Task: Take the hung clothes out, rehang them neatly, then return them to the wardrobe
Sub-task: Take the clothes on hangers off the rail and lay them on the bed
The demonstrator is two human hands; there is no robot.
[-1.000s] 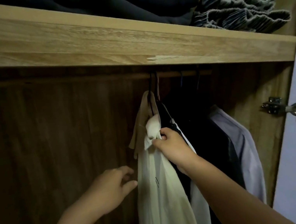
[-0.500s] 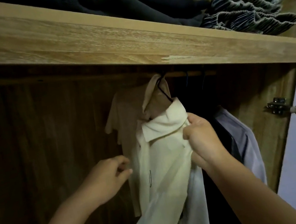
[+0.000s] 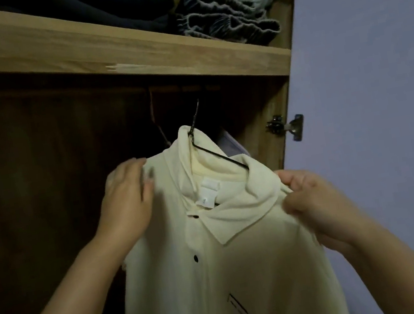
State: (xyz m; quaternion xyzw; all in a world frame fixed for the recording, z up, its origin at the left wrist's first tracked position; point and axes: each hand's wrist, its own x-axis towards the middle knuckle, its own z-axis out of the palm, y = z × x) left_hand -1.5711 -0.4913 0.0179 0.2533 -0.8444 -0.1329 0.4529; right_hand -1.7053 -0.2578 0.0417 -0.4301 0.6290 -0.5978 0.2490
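A cream collared shirt (image 3: 244, 259) on a thin black hanger (image 3: 216, 152) faces me in front of the open wardrobe. Its hook (image 3: 195, 115) points up below the shelf, and I cannot tell whether it rests on the rail. My left hand (image 3: 126, 199) lies on the shirt's left shoulder, fingers blurred. My right hand (image 3: 313, 199) pinches the right shoulder beside the collar. A white label (image 3: 207, 193) shows inside the neck.
A wooden shelf (image 3: 129, 52) above carries folded dark and grey clothes (image 3: 219, 16). A pale lilac garment (image 3: 231, 145) hangs behind the shirt. A metal hinge (image 3: 286, 126) sits on the wardrobe's right side panel. A lilac wall (image 3: 381, 102) fills the right.
The cream shirt has come out from among the hanging clothes and turned to face me. My left hand rose onto its left shoulder. My right hand shifted from the collar to the right shoulder.
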